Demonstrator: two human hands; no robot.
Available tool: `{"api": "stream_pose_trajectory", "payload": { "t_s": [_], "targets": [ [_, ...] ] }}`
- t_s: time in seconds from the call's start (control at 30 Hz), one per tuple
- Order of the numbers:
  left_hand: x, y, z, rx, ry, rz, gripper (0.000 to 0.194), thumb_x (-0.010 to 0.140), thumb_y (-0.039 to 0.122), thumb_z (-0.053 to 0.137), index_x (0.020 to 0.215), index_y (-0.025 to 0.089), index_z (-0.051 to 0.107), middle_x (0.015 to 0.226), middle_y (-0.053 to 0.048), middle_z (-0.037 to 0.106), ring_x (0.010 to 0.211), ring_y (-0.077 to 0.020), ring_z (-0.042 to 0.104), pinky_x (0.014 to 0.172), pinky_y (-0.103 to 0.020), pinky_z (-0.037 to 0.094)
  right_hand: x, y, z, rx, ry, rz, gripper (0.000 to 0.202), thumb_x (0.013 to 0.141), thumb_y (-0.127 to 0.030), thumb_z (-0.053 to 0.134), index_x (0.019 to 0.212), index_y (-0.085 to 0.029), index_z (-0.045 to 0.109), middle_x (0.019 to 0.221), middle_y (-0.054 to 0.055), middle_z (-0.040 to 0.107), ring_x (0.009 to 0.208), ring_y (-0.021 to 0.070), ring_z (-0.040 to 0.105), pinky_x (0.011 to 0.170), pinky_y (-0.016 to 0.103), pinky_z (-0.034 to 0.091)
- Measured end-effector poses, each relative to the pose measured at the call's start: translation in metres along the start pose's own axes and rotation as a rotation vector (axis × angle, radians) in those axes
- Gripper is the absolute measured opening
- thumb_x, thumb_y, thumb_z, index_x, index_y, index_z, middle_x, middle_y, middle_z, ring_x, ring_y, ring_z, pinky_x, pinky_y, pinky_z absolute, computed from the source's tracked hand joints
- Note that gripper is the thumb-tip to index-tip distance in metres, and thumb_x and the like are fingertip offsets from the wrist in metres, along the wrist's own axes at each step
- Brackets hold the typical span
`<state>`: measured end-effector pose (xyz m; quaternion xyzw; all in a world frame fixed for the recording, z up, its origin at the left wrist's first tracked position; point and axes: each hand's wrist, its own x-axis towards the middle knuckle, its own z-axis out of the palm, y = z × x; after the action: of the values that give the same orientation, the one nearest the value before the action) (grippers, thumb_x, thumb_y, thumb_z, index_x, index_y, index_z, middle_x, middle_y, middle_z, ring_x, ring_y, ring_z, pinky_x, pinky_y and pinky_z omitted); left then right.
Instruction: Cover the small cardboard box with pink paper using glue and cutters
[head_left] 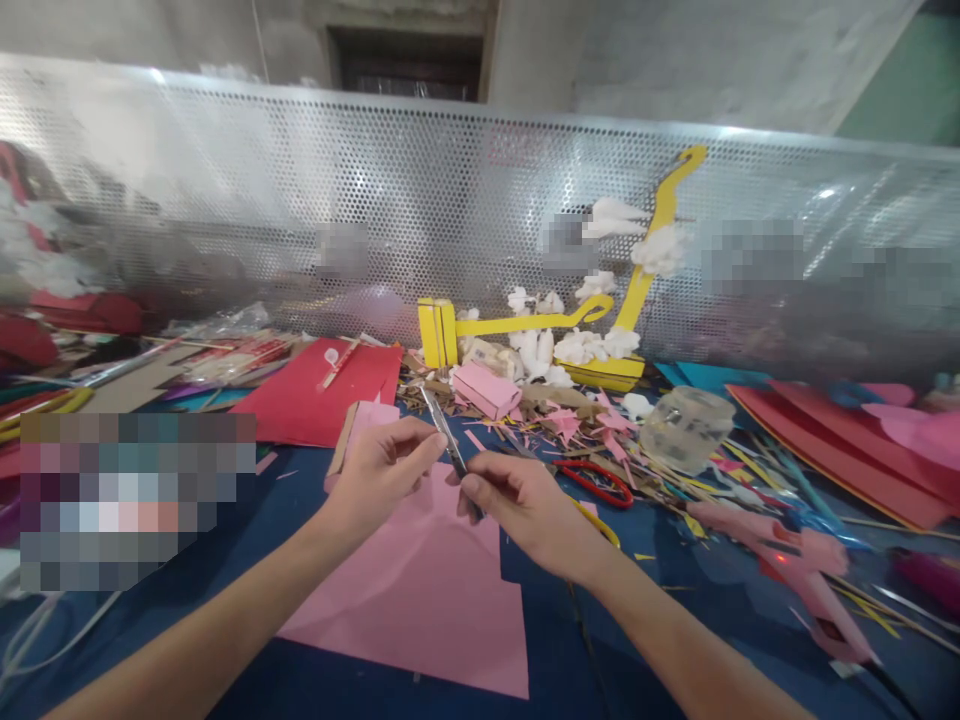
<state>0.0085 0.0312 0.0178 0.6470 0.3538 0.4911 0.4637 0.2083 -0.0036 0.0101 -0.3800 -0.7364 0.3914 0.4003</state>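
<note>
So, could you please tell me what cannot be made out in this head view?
- Craft knife: its handle is hidden in the right hand; the left hand covers part of the blade.
- Left table area: pixelated.
- Behind the mesh screen: blurred shapes.
- Glue gun: motion-blurred.

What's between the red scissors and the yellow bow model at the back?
Head view: scattered paper scraps and pink cut-outs lie between the red scissors and the yellow bow model, with a clear tape roll just right.

Blue table (225, 620) bears pink paper (427, 590), red scissors (596, 482).
</note>
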Motion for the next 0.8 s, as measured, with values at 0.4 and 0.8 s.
{"api": "stream_pose_trajectory", "payload": {
  "t_s": [0.4, 0.8],
  "targets": [
    [0.019, -0.001, -0.026, -0.494, 0.380, -0.060, 0.021, 0.082, 0.034, 0.075, 0.076, 0.018, 0.063, 0.076, -0.002, 0.066, 0.062, -0.0140, 0.063, 0.052, -0.023, 0.052, -0.001, 0.008, -0.006, -0.412, 0.193, -0.051, 0.033, 0.111, -0.035, 0.039, 0.090, -0.021, 0.061, 0.063, -0.003, 0.061, 0.057, 0.0139, 0.059, 0.059, 0.026, 0.047],
    [0.007, 0.006, -0.007, -0.587, 0.100, -0.308, 0.026, 0.089, 0.037, 0.073, 0.084, 0.022, 0.052, 0.068, 0.004, 0.059, 0.061, -0.0141, 0.064, 0.060, -0.027, 0.058, -0.001, 0.012, -0.005, -1.134, 0.029, -0.438, 0.037, 0.103, -0.016, 0.052, 0.138, -0.013, 0.062, 0.147, 0.016, 0.063, 0.138, 0.0298, 0.056, 0.114, 0.053, 0.049]
  ]
}}
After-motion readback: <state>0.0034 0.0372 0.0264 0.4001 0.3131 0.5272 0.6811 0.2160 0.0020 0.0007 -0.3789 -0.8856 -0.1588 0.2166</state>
